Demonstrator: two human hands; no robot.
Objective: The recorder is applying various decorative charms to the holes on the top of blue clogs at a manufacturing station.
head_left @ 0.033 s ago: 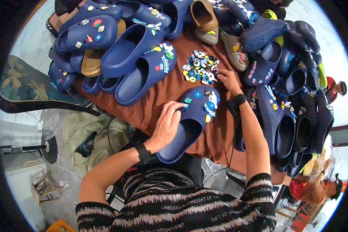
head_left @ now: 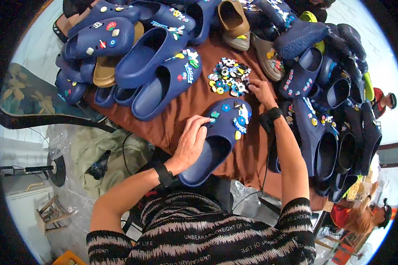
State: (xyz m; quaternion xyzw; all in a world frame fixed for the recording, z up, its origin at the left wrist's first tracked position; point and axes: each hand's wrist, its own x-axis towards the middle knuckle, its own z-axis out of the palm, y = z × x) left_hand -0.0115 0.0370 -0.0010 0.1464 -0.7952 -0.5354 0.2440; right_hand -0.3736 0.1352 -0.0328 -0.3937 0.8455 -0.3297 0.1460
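A navy blue clog (head_left: 219,128) lies on the brown cloth (head_left: 163,128) with its toe away from me. Its upper carries several charms: a blue flower, a green piece, yellow and white ones. My left hand (head_left: 190,143) grips the clog's left side, fingertips by the green charm. Beyond the toe is a heap of small loose shoe charms (head_left: 229,76) in white, black, blue and yellow. My right hand (head_left: 263,92) reaches to the heap's right edge with its fingers bent together. Whatever may be between those fingertips is too small to make out.
Navy clogs (head_left: 163,84) pile up at the left, some decorated. More dark clogs (head_left: 318,132) crowd the right side. Brown clogs (head_left: 234,22) stand at the back. A dark chair back (head_left: 40,95) juts in from the left. Other people (head_left: 358,216) are at the far right.
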